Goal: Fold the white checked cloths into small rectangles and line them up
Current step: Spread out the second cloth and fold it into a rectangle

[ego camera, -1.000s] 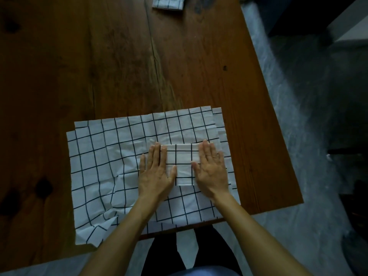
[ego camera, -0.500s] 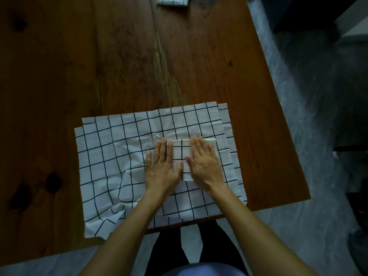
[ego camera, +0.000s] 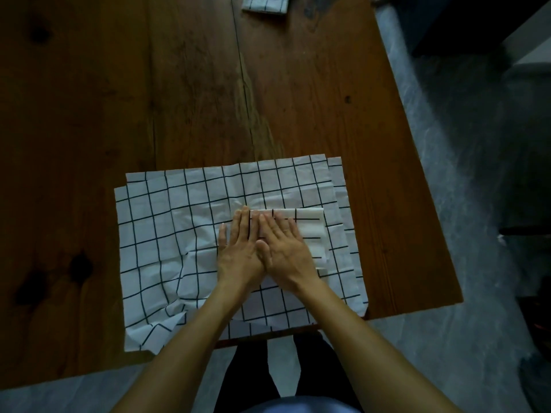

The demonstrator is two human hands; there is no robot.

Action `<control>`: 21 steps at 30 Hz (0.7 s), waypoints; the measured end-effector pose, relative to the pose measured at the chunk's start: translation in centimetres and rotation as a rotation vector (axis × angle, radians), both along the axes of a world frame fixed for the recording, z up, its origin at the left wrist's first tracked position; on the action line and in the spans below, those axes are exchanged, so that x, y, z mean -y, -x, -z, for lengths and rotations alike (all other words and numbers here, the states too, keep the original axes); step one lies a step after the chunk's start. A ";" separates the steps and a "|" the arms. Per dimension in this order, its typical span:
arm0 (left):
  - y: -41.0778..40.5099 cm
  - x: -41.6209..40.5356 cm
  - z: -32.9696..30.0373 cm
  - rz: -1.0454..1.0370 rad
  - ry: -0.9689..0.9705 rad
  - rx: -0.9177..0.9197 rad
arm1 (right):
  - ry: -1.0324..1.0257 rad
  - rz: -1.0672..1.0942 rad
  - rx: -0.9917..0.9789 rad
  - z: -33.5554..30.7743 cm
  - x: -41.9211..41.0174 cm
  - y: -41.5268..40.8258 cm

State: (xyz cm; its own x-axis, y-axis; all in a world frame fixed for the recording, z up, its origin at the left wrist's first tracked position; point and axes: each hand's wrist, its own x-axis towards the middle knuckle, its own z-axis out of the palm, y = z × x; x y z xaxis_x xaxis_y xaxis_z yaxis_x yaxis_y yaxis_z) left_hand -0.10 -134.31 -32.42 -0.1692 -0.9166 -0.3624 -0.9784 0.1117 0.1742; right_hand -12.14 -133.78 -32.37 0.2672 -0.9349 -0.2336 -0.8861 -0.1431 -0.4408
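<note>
A small folded white checked cloth [ego camera: 310, 231] lies on top of a stack of spread-out white checked cloths [ego camera: 167, 234] near the table's front edge. My left hand [ego camera: 238, 251] and my right hand [ego camera: 283, 248] lie flat side by side on it, fingers together and palms down, thumbs touching. They cover its left part; its right part shows beside my right hand. Another folded checked cloth [ego camera: 265, 3] sits at the far edge of the view, partly cut off.
The brown wooden table [ego camera: 179, 93] has a long crack down its middle and dark knots at the left. Its right edge and front right corner [ego camera: 453, 299] border a grey floor [ego camera: 477, 204]. Dark furniture stands at the right.
My hands were apart on the two ends of the folded cloth. They have slid together toward its middle and left, and now touch.
</note>
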 end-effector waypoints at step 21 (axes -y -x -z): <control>0.1 2.7 -3.3 -0.088 0.306 -0.565 | 0.264 0.109 0.024 -1.5 0.2 5.1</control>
